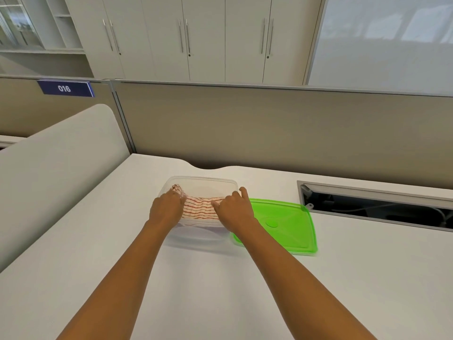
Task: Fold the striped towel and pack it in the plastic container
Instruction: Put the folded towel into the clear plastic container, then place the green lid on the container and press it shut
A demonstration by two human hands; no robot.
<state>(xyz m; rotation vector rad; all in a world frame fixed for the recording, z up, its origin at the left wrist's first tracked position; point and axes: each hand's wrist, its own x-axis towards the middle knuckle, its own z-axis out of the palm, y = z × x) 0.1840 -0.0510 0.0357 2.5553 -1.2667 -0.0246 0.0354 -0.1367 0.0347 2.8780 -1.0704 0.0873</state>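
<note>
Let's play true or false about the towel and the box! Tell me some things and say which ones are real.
1. The striped towel is inside the clear plastic container. True.
2. The green lid is snapped on the container. False: it lies flat on the table, to the container's right.
3. Both the left hand and the right hand are on the towel. True.
4. The towel has blue stripes. False: they are red on white.
5. The sign reads 016. True.
</note>
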